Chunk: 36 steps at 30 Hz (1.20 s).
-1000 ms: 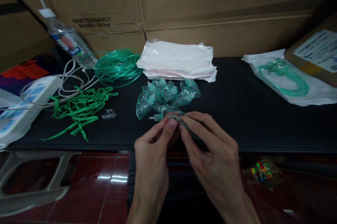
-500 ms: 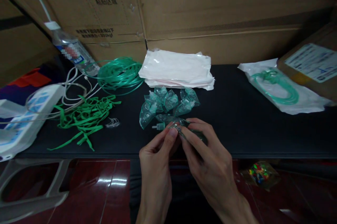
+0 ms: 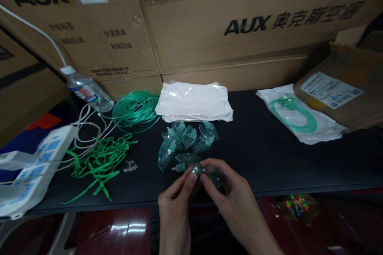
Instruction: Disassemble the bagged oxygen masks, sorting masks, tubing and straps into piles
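Just above the table's front edge, both hands grip a clear, greenish oxygen mask (image 3: 213,173). Thumb and fingers of my left hand (image 3: 177,203) pinch its left end. My right hand (image 3: 235,195) curls around the other side, its thumb pressed close to the left thumb. Fingers cover much of the mask. Right behind it lies another mask (image 3: 188,158), with a small green connector (image 3: 179,167) at its left. Several more oxygen masks (image 3: 189,137) are clustered farther back. Left of the hands are thin silvery metal strips (image 3: 130,166) and a tangle of green straps (image 3: 98,159).
White pouches (image 3: 194,101) are stacked behind the masks, beside coiled green tubing (image 3: 136,111). A power strip (image 3: 44,167), white cables and a plastic bottle (image 3: 89,89) stand left. Packed tubing (image 3: 296,117) and a carton (image 3: 338,83) are right. Large cartons (image 3: 191,39) form the back.
The view has tilted up, so everything sits lower and more of the cartons shows. My right fingers have shifted on the mask, the thumb now showing on top near the left thumb.
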Each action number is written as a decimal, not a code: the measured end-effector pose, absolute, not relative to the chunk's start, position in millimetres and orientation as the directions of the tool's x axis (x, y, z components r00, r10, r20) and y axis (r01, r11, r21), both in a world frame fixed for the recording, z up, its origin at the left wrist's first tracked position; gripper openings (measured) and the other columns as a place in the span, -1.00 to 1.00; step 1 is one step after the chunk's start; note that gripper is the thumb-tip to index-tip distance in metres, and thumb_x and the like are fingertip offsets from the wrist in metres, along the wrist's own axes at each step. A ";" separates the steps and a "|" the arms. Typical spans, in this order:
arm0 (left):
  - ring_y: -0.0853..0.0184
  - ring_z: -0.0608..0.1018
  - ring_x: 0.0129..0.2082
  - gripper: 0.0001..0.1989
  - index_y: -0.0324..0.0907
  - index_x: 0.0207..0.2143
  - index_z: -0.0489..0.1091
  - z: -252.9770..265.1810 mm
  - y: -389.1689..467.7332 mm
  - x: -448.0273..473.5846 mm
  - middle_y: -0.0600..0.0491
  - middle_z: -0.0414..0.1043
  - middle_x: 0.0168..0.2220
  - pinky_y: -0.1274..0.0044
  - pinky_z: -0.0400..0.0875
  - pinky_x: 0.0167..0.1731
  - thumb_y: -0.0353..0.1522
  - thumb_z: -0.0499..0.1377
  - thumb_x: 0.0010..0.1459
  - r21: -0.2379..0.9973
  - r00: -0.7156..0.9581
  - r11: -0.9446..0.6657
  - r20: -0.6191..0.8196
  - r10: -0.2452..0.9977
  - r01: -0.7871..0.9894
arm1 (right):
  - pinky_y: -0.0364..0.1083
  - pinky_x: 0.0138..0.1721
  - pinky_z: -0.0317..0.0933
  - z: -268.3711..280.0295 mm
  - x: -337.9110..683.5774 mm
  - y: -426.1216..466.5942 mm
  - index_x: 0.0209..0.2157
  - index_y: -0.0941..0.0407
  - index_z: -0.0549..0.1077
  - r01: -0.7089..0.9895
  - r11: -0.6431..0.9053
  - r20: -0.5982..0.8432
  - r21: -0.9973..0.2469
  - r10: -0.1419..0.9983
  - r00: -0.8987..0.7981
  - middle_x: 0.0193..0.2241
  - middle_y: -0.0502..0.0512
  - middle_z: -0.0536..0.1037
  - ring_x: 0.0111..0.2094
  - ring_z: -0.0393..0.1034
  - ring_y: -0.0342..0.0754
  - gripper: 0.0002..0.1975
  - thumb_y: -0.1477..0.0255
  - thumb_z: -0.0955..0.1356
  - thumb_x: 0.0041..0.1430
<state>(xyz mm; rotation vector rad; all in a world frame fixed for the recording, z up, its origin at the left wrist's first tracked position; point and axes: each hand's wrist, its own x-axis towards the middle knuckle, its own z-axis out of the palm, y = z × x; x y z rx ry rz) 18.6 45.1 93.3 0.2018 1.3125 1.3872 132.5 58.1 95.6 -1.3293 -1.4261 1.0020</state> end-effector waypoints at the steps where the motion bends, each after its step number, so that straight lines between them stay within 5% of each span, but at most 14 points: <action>1: 0.15 0.76 -0.15 -0.69 -0.22 -0.28 0.72 94.6 46.1 18.4 -0.13 0.75 -0.22 0.55 0.64 -0.13 -0.29 0.57 -0.11 0.763 -0.321 0.289 -0.539 0.779 -0.578 | -0.07 -0.20 0.53 95.1 131.9 58.2 -0.14 0.07 0.56 0.257 0.069 0.075 -0.964 0.997 0.015 -0.22 0.11 0.72 -0.25 0.67 0.02 -0.87 0.40 0.39 0.29; 12: 0.18 0.76 -0.17 -0.70 -0.17 -0.33 0.72 88.0 51.2 14.9 -0.08 0.75 -0.23 0.56 0.65 -0.12 -0.29 0.59 -0.17 0.759 -0.295 0.372 -0.580 0.760 -0.534 | -0.18 -0.06 0.52 91.3 131.5 48.9 -0.20 0.01 0.61 0.283 0.122 0.168 -0.951 0.976 0.142 -0.13 0.01 0.70 -0.12 0.66 -0.09 -0.83 0.56 0.44 0.23; 20: 0.27 0.76 -0.19 -0.74 -0.10 -0.41 0.72 87.8 56.0 11.5 0.03 0.76 -0.30 0.65 0.61 -0.12 -0.31 0.60 -0.22 0.788 -0.301 0.387 -0.561 0.771 -0.478 | -0.23 -0.06 0.53 93.4 137.7 54.3 -0.23 -0.08 0.72 0.013 0.033 0.034 -0.999 0.991 0.128 -0.17 -0.07 0.76 -0.06 0.66 -0.09 -0.73 0.60 0.50 0.16; 29: 0.23 0.76 -0.22 -0.78 -0.11 -0.44 0.71 86.5 57.6 3.2 0.00 0.76 -0.30 0.58 0.63 -0.15 -0.35 0.59 -0.21 0.809 -0.287 0.408 -0.547 0.786 -0.423 | -0.07 -0.02 0.56 99.5 141.8 63.1 -0.27 -0.14 0.73 -0.104 -0.051 -0.057 -0.993 0.997 0.052 -0.21 -0.05 0.77 -0.04 0.65 -0.02 -0.69 0.61 0.51 0.12; 36: 0.14 0.76 -0.17 -0.77 -0.11 -0.41 0.72 86.3 56.8 6.3 -0.04 0.75 -0.27 0.48 0.66 -0.11 -0.26 0.58 -0.15 0.823 -0.248 0.405 -0.521 0.816 -0.398 | -0.08 -0.02 0.53 99.5 150.5 66.0 -0.29 -0.09 0.74 -0.280 -0.240 -0.224 -0.930 0.971 -0.088 -0.18 0.02 0.77 -0.04 0.65 0.01 -0.85 0.48 0.54 0.15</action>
